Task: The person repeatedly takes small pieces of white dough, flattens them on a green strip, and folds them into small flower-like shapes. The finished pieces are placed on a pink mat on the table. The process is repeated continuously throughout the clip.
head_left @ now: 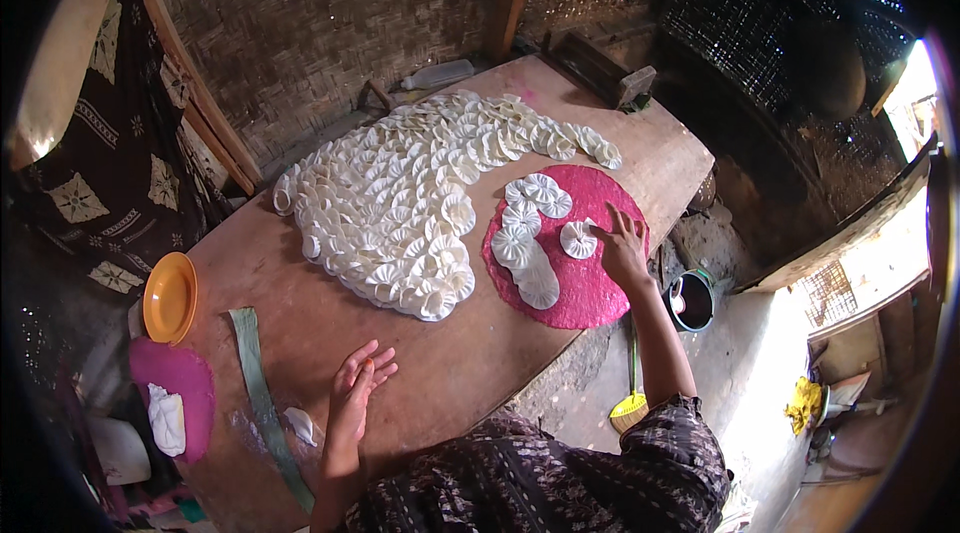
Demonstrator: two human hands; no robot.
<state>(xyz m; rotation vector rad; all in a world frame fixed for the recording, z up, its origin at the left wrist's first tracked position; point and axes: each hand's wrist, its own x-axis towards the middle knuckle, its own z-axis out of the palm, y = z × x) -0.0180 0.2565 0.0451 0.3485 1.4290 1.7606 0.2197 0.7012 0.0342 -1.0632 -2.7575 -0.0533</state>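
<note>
On the round pink sheet (606, 293) lie several flat, white, pleated rounds (538, 285), some overlapping. My right hand (624, 249) reaches over the sheet's right side with fingers apart. Its fingertips are at the edge of a single pleated round (578, 240); I cannot tell whether they touch it. My left hand (362, 383) hovers above the near part of the table, palm turned inward, fingers spread and holding nothing. A big heap of white pleated cups (385, 198) covers the middle of the table, left of the pink sheet.
The wooden table (420, 353) holds an orange plate (169, 299), a purple-pink sheet (200, 373) with white dough (166, 420) and a green leaf strip (258, 383). A dark bucket (690, 301) and yellow broom (629, 407) stand right. Behind are a bottle (438, 74) and woven wall (330, 13).
</note>
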